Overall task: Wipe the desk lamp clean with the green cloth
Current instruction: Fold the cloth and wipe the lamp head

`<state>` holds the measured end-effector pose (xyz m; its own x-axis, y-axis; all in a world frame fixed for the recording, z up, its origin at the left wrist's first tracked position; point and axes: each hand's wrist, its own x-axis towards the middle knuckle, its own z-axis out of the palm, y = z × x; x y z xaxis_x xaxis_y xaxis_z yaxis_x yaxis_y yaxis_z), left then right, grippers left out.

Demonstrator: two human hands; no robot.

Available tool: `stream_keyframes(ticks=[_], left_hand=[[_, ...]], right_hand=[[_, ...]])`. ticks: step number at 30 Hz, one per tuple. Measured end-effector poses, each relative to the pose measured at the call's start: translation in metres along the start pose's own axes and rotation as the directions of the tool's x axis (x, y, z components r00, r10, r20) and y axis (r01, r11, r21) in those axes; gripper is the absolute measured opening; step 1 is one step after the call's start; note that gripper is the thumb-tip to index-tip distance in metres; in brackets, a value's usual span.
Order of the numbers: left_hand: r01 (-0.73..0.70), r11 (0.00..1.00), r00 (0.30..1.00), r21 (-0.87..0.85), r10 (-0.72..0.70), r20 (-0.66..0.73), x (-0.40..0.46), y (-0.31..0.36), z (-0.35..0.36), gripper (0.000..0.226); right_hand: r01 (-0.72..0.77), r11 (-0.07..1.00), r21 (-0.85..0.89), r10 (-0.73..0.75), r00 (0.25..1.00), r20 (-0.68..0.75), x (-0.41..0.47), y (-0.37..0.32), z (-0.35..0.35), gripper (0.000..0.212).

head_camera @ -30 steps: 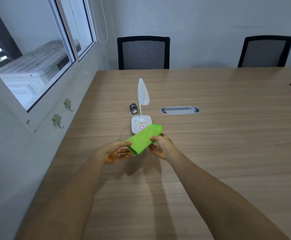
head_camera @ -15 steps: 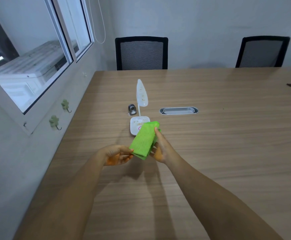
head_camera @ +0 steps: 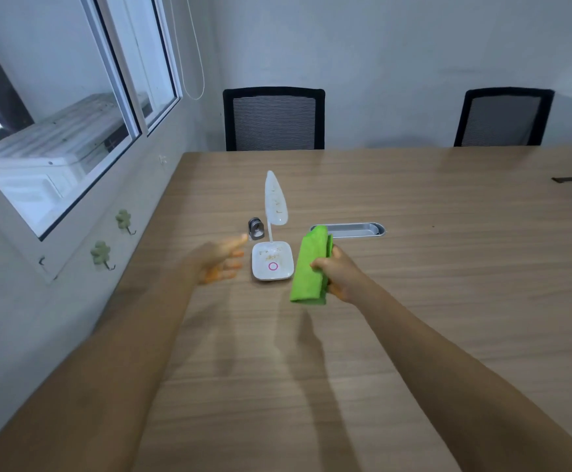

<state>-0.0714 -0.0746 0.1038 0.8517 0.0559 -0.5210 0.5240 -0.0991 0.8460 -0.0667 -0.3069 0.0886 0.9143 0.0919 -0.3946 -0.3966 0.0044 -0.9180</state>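
— Two bare hands over the long wood-grain table (head_camera: 414,301). What is each doing?

— Right hand (head_camera: 340,277) clenched around the folded bright green cloth (head_camera: 308,267), thumb across its front; the cloth stands roughly on end, lifted off the tabletop, just right of the lamp base. Left hand (head_camera: 218,262) released, fingers spread and empty, blurred, just left of the base.

— Where is the small white desk lamp (head_camera: 272,258)?

— Upright on the table between the two hands. Square white base with a pink ring mark and brownish specks; thin stem; leaf-shaped head with more specks, tilted up toward the far side. Whether either hand touches it: cannot tell for the left; the cloth looks just beside the base edge.

— Other things near?

— Small dark metal clip-like object (head_camera: 255,229) far-left of the base. Oval silver cable tray (head_camera: 356,229) set into the tabletop, right of the lamp, its left end behind the cloth top. Two black mesh-backed chairs (head_camera: 273,119) at the far edge. Window (head_camera: 56,131) on the left wall.
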Motion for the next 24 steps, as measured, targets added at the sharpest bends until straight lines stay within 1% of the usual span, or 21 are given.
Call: stream_keyframes(ticks=[2, 4, 7, 11, 14, 17, 20, 22, 24], left_hand=[[-0.125, 0.988, 0.992, -0.093, 0.122, -0.035, 0.002, 0.034, -0.001, 0.059], [-0.226, 0.965, 0.974, -0.135, 0.222, -0.045, 0.003, 0.065, 0.000, 0.060], [-0.327, 0.943, 0.945, -0.051, 0.327, -0.026, 0.009, 0.099, 0.005, 0.060], [-0.370, 0.928, 0.929, 0.041, 0.369, 0.017, 0.019, 0.118, 0.012, 0.055], [-0.374, 0.924, 0.927, 0.084, 0.371, 0.053, 0.024, 0.119, 0.014, 0.048], [-0.390, 0.916, 0.920, 0.099, 0.383, 0.080, 0.025, 0.119, 0.016, 0.036], [-0.406, 0.904, 0.914, 0.134, 0.400, 0.072, 0.021, 0.120, 0.016, 0.033], [-0.419, 0.896, 0.908, 0.145, 0.411, 0.081, 0.019, 0.120, 0.016, 0.037], [-0.420, 0.898, 0.907, 0.127, 0.414, 0.073, 0.018, 0.119, 0.017, 0.040]], right_hand=[[0.102, 0.986, -0.136, -0.108, 0.993, -0.038, 0.000, -0.019, -0.012, 0.046], [0.238, 0.939, -0.247, -0.260, 0.964, -0.060, -0.002, -0.038, -0.018, 0.050], [0.424, 0.818, -0.390, -0.477, 0.878, -0.046, -0.007, -0.065, -0.021, 0.052], [0.572, 0.623, -0.534, -0.675, 0.738, 0.003, -0.014, -0.091, -0.014, 0.052], [0.646, 0.472, -0.600, -0.768, 0.635, 0.078, -0.013, -0.099, -0.001, 0.047], [0.674, 0.307, -0.672, -0.824, 0.542, 0.167, -0.010, -0.103, 0.010, 0.045], [0.682, 0.205, -0.702, -0.823, 0.508, 0.253, -0.011, -0.100, 0.015, 0.048], [0.697, 0.140, -0.703, -0.823, 0.477, 0.309, -0.015, -0.095, 0.015, 0.050], [0.710, 0.099, -0.697, -0.821, 0.454, 0.347, -0.021, -0.090, 0.012, 0.050]])
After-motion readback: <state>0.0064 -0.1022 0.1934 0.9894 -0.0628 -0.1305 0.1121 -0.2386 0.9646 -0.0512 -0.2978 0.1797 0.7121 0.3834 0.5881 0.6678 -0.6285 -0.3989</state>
